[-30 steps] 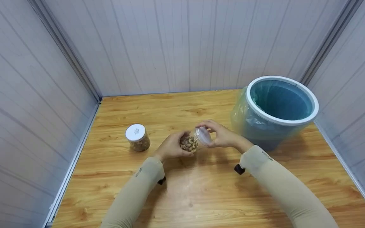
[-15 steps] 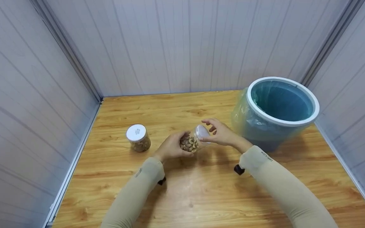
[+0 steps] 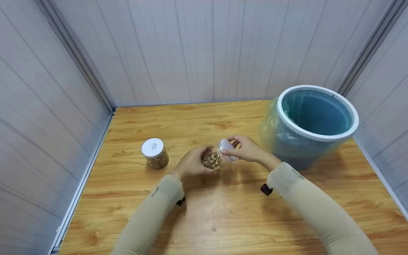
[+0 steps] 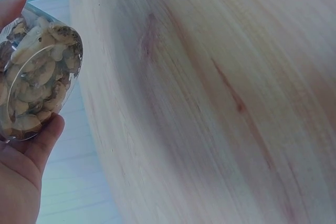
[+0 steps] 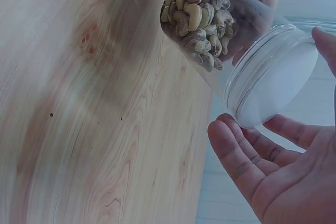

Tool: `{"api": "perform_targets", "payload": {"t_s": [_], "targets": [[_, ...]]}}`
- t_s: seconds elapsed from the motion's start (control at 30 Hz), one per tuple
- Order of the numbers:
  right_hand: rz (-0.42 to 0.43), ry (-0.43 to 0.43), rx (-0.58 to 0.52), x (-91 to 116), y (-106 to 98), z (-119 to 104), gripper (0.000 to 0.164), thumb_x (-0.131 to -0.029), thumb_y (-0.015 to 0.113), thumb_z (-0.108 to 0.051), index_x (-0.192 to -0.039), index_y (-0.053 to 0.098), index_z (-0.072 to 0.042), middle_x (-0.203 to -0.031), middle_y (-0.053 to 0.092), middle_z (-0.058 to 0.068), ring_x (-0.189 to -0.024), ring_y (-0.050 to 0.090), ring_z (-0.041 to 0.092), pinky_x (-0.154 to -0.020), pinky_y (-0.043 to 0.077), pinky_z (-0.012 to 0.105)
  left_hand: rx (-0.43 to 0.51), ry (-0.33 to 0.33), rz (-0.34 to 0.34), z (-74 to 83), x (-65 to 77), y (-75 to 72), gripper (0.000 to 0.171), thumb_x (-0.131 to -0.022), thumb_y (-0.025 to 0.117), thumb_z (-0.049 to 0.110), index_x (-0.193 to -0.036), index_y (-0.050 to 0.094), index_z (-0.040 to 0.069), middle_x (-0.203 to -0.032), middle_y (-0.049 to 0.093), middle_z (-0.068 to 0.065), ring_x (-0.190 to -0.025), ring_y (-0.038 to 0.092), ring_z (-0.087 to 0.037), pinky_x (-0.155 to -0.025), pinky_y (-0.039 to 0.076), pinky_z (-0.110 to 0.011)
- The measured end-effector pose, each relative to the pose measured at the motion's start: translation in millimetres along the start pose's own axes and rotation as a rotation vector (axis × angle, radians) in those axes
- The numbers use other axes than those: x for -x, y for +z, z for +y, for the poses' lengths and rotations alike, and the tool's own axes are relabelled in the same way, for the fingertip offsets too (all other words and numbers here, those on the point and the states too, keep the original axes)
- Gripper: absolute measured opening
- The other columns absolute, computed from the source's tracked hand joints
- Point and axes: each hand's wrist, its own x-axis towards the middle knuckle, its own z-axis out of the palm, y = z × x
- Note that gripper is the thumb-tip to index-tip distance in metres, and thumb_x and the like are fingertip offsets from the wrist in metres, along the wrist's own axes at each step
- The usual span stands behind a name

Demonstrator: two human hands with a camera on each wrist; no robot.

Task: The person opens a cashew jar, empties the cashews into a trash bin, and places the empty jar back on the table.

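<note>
My left hand (image 3: 194, 163) grips a clear jar of cashews (image 3: 211, 161) round its body, lifted above the table and tilted so its mouth end points right. In the right wrist view, cashews (image 5: 195, 20) lie toward the jar's base, with bare clear wall between them and the lid. A clear-rimmed, whitish lid (image 5: 278, 85) sits over the mouth. My right hand (image 3: 249, 152) holds this lid by its edge, thumb on one side and fingertips on the other. The left wrist view shows the jar's base (image 4: 39, 77), with my thumb and fingers round the wall.
A second jar of nuts (image 3: 158, 161) with a white, labelled lid stands upright on the wooden table (image 3: 207, 219), left of my hands. At the right stands a blue bin (image 3: 305, 150) with a white rim and a clear bag. Pale panel walls (image 3: 204, 53) enclose the table.
My right hand loosened its fingers from the lid about half a second ago and now holds its edge again. The lid has turned more upright against the jar. My left hand stays put.
</note>
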Motion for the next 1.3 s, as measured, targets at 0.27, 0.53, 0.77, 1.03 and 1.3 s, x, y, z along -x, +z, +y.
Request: {"api": "perform_targets", "payload": {"t_s": [0.27,0.53,0.77,1.03,1.3], "targets": [[-0.032,-0.034,0.000,1.9,-3.8,0.0,0.070,-0.097,0.082,-0.040,-0.150,0.059,-0.001,-0.127,0.069,0.020,-0.108,0.068,0.031,-0.086,0.061,0.037,-0.010,0.004,-0.002,0.8,-0.3,0.0,0.095,-0.077,0.100,0.022,-0.157,0.053,0.003,-0.144,0.069,-0.011,-0.128,0.067,-0.028,-0.114,0.054,-0.051],[-0.072,-0.052,-0.035,4.6,-6.7,-1.0,0.077,-0.092,0.087,-0.027,-0.156,0.054,-0.001,-0.137,0.064,0.023,-0.109,0.069,0.034,-0.089,0.062,0.040,-0.008,0.017,-0.003,0.8,-1.0,1.1,0.092,-0.076,0.101,0.019,-0.155,0.056,0.004,-0.141,0.070,-0.010,-0.127,0.067,-0.028,-0.115,0.053,-0.049],[-0.106,-0.106,-0.060,4.1,-7.1,1.7,0.081,-0.088,0.090,-0.014,-0.158,0.052,0.000,-0.147,0.060,0.025,-0.120,0.068,0.038,-0.106,0.060,0.053,0.001,0.005,-0.008,-0.8,-0.8,2.1,0.095,-0.075,0.101,0.020,-0.156,0.054,0.004,-0.144,0.069,-0.012,-0.129,0.067,-0.029,-0.117,0.052,-0.050],[-0.135,-0.186,-0.056,6.0,-7.7,2.6,0.086,-0.083,0.089,0.001,-0.159,0.050,-0.003,-0.159,0.052,0.025,-0.137,0.058,0.049,-0.120,0.047,0.065,0.009,-0.002,-0.016,-2.7,-0.8,2.9,0.097,-0.077,0.100,0.019,-0.158,0.051,0.001,-0.147,0.066,-0.015,-0.130,0.066,-0.031,-0.116,0.053,-0.051],[-0.152,-0.236,-0.051,6.1,-7.1,3.3,0.085,-0.080,0.086,0.007,-0.157,0.052,-0.006,-0.163,0.049,0.022,-0.150,0.046,0.048,-0.125,0.040,0.067,0.000,0.006,-0.012,-4.3,-1.5,2.2,0.097,-0.075,0.101,0.022,-0.157,0.053,0.002,-0.146,0.067,-0.013,-0.129,0.067,-0.029,-0.116,0.053,-0.050]]}}
